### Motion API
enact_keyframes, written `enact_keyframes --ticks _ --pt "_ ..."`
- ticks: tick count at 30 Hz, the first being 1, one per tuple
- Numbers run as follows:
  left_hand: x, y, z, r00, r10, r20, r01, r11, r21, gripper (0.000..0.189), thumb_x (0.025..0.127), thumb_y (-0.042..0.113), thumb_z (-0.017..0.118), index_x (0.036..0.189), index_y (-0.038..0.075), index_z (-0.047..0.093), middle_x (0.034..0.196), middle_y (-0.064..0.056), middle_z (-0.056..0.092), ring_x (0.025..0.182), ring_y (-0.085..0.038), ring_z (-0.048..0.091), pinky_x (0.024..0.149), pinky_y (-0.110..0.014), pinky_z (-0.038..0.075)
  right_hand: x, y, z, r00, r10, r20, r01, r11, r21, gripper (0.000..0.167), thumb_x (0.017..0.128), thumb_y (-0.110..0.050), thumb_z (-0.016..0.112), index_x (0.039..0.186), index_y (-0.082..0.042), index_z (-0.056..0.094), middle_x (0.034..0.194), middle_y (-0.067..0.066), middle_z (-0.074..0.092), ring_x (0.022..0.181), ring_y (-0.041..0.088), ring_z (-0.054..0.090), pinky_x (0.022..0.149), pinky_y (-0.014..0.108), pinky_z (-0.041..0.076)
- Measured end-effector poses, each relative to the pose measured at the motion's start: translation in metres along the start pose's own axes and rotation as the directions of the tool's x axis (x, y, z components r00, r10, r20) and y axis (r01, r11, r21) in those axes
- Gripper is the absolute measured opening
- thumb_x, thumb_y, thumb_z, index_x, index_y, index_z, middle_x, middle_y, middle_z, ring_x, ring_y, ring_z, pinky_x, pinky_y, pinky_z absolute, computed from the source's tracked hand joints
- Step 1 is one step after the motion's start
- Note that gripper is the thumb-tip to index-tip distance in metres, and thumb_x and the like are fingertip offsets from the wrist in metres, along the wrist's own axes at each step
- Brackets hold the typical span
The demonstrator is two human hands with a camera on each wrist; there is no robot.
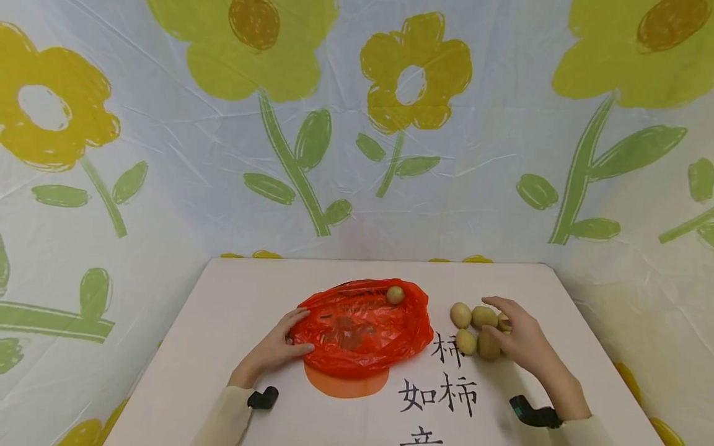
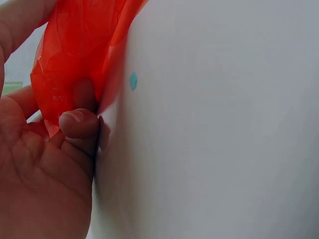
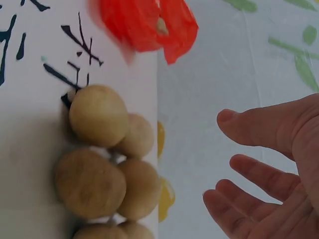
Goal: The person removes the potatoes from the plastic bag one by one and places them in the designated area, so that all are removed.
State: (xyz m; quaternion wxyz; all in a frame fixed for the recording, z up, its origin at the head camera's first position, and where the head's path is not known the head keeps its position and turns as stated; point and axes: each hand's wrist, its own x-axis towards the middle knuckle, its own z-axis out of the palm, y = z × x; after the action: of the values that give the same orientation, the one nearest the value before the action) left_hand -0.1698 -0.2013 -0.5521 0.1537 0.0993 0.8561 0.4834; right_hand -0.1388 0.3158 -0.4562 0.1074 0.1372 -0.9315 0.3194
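A crumpled red plastic bag point(image 1: 362, 347) lies on the table, darker shapes showing through its film. One small potato point(image 1: 395, 295) sits at the bag's far right part. At the bag's left edge is my left hand point(image 1: 279, 344); in the left wrist view its fingers and thumb hold the red film between them. Several potatoes point(image 1: 484, 317) are clustered on the table to the right of the bag. Over the right side of that cluster hovers my right hand point(image 1: 524, 341), partly covering it. Its spread fingers and thumb hold nothing in the right wrist view.
The white table covering point(image 1: 234, 297) carries black printed characters point(image 1: 437, 396) and an orange printed shape point(image 1: 348, 385) under the bag's near edge. A flower-patterned cloth point(image 1: 480, 186) hangs behind and around the table. Each wrist wears a black camera strap point(image 1: 535, 413).
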Motion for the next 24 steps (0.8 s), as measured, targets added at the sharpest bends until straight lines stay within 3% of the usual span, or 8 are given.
enact_keyframes --ticks 7,16,21,24 --pt "0.000 -0.001 0.000 1.000 0.002 -0.006 -0.002 1.000 0.004 0.085 0.086 0.037 0.082 0.158 0.021 0.041 0.169 -0.006 0.025 0.156 -0.039 0.023 0.120 -0.062 0.034 0.022 -0.032 0.013 0.994 0.026 0.108 -0.029 0.999 0.021 0.052 0.089 -0.001 0.076 0.139 -0.001 0.058 0.145 0.026 0.054 0.131 0.048 0.054 0.096 0.064 0.054" --pt "0.002 -0.002 -0.001 1.000 -0.005 0.005 0.005 1.000 0.009 0.085 0.087 0.038 0.082 0.159 0.024 0.039 0.170 -0.007 0.024 0.156 -0.040 0.022 0.120 -0.064 0.031 0.042 -0.061 0.037 0.986 -0.042 0.163 0.027 0.996 0.088 0.070 0.090 -0.005 0.076 0.152 -0.009 0.045 0.150 0.020 0.051 0.127 0.042 0.057 0.094 0.056 0.059" --pt "0.003 -0.001 -0.001 1.000 -0.006 0.004 0.006 1.000 0.014 0.084 0.087 0.038 0.081 0.159 0.024 0.039 0.169 -0.006 0.025 0.156 -0.039 0.023 0.121 -0.063 0.032 0.057 -0.078 0.049 0.977 -0.141 0.161 0.119 0.983 0.142 0.073 0.089 -0.003 0.078 0.153 -0.005 0.043 0.149 0.020 0.052 0.125 0.042 0.058 0.093 0.053 0.060" --pt "0.002 -0.001 0.000 1.000 -0.013 0.008 0.013 1.000 0.012 0.085 0.087 0.039 0.081 0.159 0.025 0.039 0.170 -0.006 0.025 0.156 -0.039 0.022 0.120 -0.063 0.033 0.067 -0.086 0.055 0.970 -0.163 0.179 0.134 0.977 0.164 0.072 0.090 -0.006 0.078 0.153 -0.005 0.043 0.149 0.019 0.052 0.125 0.042 0.058 0.094 0.055 0.059"
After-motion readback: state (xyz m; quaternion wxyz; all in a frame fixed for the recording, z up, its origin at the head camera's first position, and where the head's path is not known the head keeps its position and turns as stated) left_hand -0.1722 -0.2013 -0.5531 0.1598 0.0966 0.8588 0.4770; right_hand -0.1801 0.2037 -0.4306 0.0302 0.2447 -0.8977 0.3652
